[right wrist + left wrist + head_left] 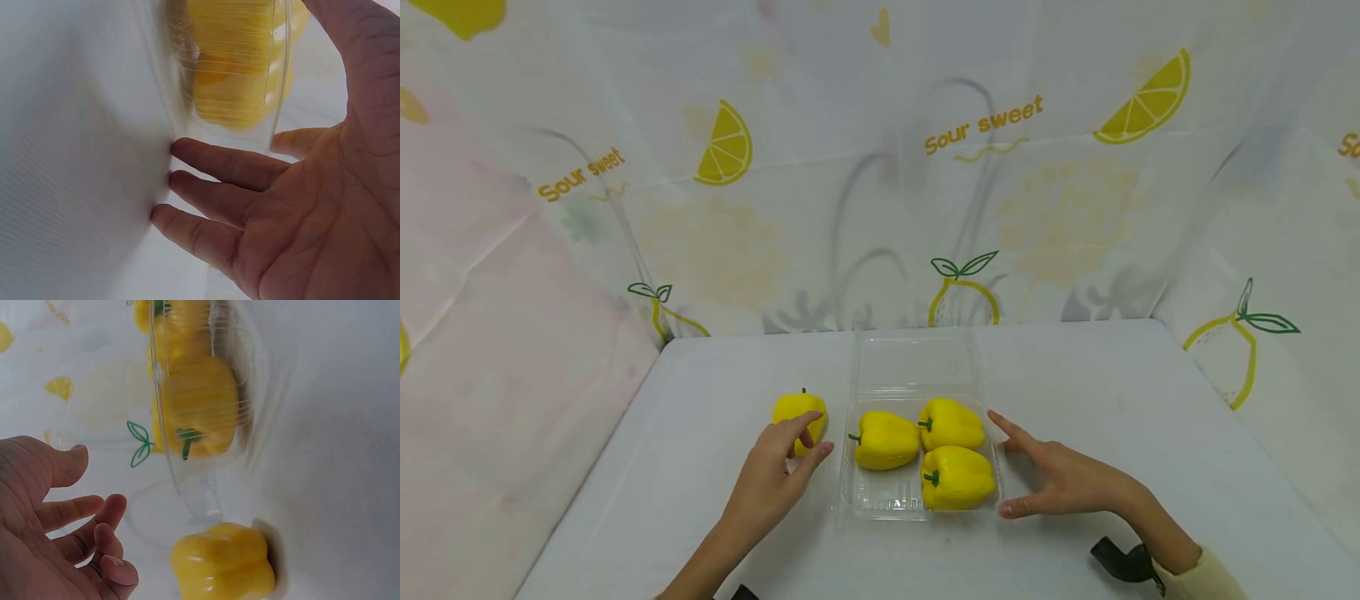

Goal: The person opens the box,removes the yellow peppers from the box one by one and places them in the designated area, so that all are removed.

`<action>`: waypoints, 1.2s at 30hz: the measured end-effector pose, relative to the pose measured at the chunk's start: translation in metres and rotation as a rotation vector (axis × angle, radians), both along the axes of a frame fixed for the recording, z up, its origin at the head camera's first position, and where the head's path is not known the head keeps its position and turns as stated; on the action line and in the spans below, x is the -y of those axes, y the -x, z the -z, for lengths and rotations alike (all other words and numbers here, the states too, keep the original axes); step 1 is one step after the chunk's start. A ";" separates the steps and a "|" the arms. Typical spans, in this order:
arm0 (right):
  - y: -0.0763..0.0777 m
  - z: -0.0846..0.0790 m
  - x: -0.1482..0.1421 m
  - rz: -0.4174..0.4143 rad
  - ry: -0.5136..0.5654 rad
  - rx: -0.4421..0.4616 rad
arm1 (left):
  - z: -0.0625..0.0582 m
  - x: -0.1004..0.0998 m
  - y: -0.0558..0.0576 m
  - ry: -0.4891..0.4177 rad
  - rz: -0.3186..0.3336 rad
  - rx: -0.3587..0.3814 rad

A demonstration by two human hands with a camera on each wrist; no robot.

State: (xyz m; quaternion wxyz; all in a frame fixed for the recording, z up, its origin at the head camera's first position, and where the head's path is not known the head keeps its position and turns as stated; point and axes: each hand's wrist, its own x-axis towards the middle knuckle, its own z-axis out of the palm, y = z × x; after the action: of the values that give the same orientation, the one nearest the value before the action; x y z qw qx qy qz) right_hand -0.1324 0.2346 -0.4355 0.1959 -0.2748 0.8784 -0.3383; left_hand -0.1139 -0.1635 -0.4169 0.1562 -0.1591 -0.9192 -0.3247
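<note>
A clear plastic clamshell box [880, 495] lies on the table with its lid [914, 363] folded back. In it sit three yellow bell peppers with green stems: one on the left [887, 442], one at the back right [953, 422] and one at the front right [961, 479]. Left of the box stands another yellow bell pepper [788, 406], its stem up. My left hand [771, 471] hovers by that pepper, loosely bent fingers apart from it in the left wrist view. My right hand [1063, 479] spreads along the box's right side, fingertips [164, 214] touching the table.
A white cloth covers the table [647, 483]. Behind it and at both sides hangs a pale curtain [820, 225] printed with lemons and "Sour sweet". A black strap piece [1122, 560] shows near the right wrist, beside a cream sleeve [1198, 577].
</note>
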 end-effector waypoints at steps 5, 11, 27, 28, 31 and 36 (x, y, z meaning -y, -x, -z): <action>0.001 0.000 0.000 0.005 -0.006 -0.002 | -0.001 -0.009 -0.002 0.001 0.021 0.010; 0.002 -0.001 0.000 0.001 -0.005 -0.014 | 0.002 -0.020 -0.006 0.007 0.055 -0.005; 0.002 0.000 0.001 -0.008 -0.001 -0.031 | 0.011 -0.052 -0.014 0.062 0.179 -0.027; 0.002 0.000 0.001 -0.009 -0.001 -0.032 | 0.012 -0.054 -0.015 0.060 0.187 -0.029; 0.002 -0.001 0.000 -0.011 -0.004 -0.034 | 0.014 -0.059 -0.016 0.051 0.206 -0.030; 0.002 -0.002 0.000 -0.011 -0.006 -0.034 | 0.016 -0.066 -0.017 0.040 0.216 -0.035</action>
State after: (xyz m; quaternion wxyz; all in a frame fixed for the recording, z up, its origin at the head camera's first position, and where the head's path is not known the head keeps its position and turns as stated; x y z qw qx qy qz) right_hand -0.1340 0.2344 -0.4340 0.1836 -0.2845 0.8812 -0.3300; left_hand -0.0968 -0.0975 -0.4325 0.1331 -0.2660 -0.9002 -0.3182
